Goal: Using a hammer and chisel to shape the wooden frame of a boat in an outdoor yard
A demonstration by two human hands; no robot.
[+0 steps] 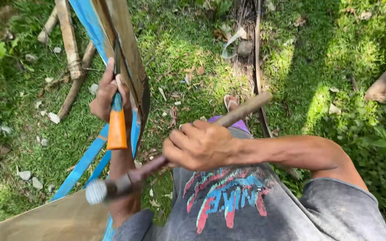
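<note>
My left hand (105, 93) grips a chisel-like tool with an orange handle (117, 127), its metal shaft pressed against the edge of a brown board (128, 53) backed by blue strips (86, 18). My right hand (199, 145) is closed around the wooden handle of a hammer (246, 109). The hammer's round metal head (97, 192) sits low at the left, just below the orange handle. My grey printed shirt fills the bottom of the view.
Grass covers the ground, littered with dry leaves and small stones. Wooden poles (70, 40) lie at the upper left. A thin dark strip (258, 67) runs along the ground. A flat brown panel (50, 221) is at bottom left. My sandalled foot (231, 102) shows.
</note>
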